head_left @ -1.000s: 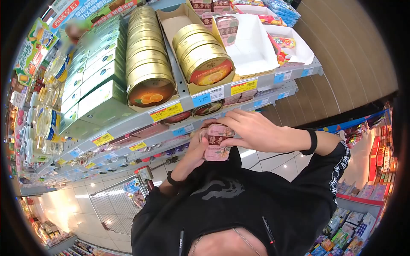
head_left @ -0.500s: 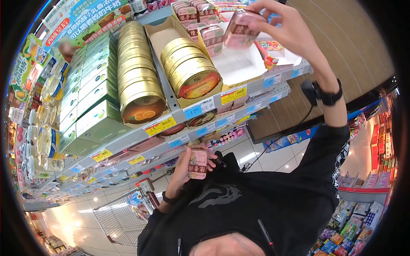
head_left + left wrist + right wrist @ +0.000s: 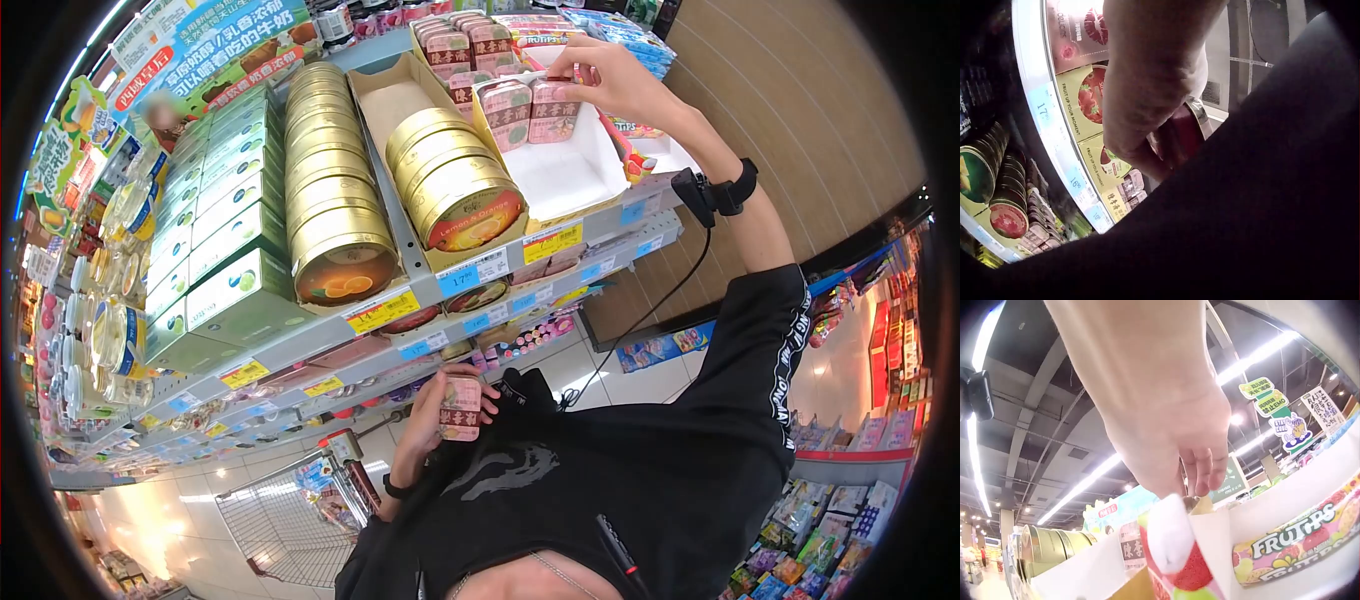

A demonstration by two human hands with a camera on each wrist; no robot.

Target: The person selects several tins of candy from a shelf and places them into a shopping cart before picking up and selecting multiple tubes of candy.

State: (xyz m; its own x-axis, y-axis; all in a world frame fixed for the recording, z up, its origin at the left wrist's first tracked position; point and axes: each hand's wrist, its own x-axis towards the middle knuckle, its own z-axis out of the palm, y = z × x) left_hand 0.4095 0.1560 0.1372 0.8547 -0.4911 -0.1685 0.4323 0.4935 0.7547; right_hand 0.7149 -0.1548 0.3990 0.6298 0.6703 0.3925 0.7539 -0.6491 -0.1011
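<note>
My left hand (image 3: 426, 418) holds a pink candy tin (image 3: 461, 408) with a dark red label low in front of the chest. In the left wrist view that hand (image 3: 1157, 81) covers much of its tin (image 3: 1188, 134). Up at the shelf, my right hand (image 3: 622, 85) pinches the top edge of another pink candy tin (image 3: 553, 115). This tin stands in the white display box (image 3: 570, 180), right beside a matching tin (image 3: 504, 115). In the right wrist view the right hand's fingers (image 3: 1204, 469) reach down behind the box wall, where their tips are partly hidden.
Left of the white box are gold round tins (image 3: 455, 190) in a cardboard tray, more gold tins (image 3: 340, 240) and green boxes (image 3: 240, 300). Fruit candy rolls (image 3: 1300, 540) lie to its right. Price tags line the shelf edge. A shopping cart (image 3: 290, 510) stands at lower left.
My right hand has left the tin at the chest and carried another pink tin up into the white box, beside the one there. The left hand keeps its tin low.
</note>
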